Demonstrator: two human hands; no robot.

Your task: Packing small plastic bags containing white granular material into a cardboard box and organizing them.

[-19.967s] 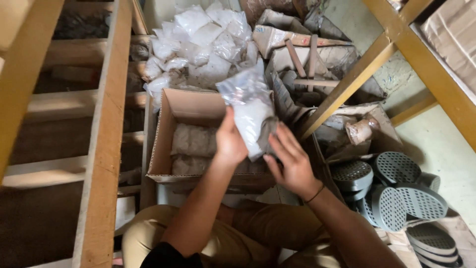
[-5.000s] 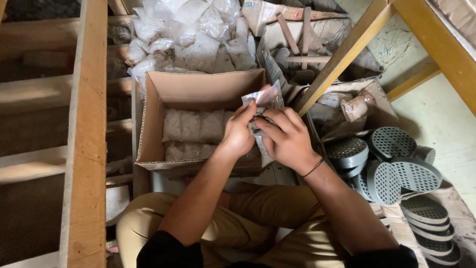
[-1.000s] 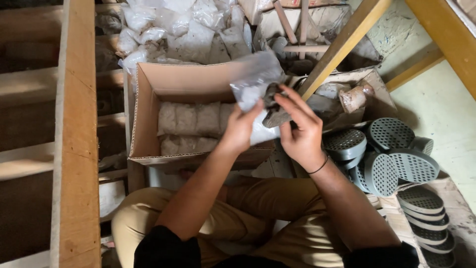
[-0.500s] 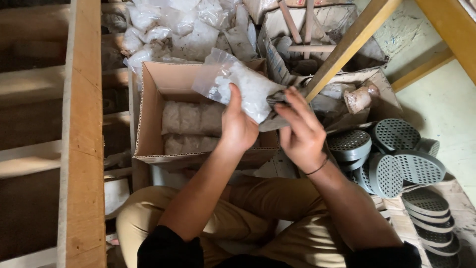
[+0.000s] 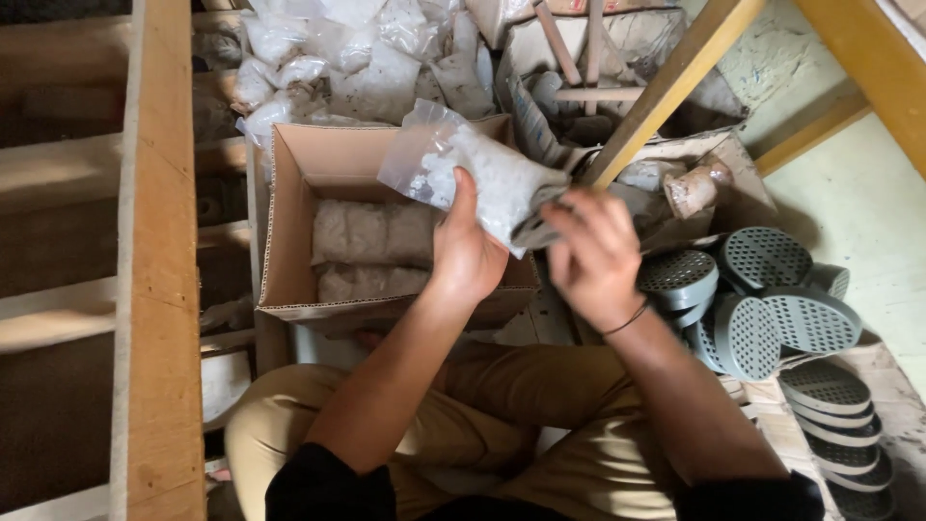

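My left hand (image 5: 467, 253) grips a clear plastic bag (image 5: 482, 177) of small whitish-grey pieces and holds it tilted over the open cardboard box (image 5: 289, 222). The bag's empty top points left. My right hand (image 5: 593, 253) is at the bag's lower right end, its fingers curled and blurred; whether it grips the bag I cannot tell. Filled bags (image 5: 371, 236) lie packed in rows on the box's floor.
A heap of similar filled plastic bags (image 5: 357, 58) lies behind the box. Grey perforated round drain covers (image 5: 762, 309) are piled at the right. Wooden beams (image 5: 154, 241) run down the left and a slanted one (image 5: 666, 92) crosses at upper right. My bent legs (image 5: 482, 434) are below.
The bag was turned from upright to lying tilted over the box, its open top swinging left. My right hand let go of its dark end and shifted slightly.
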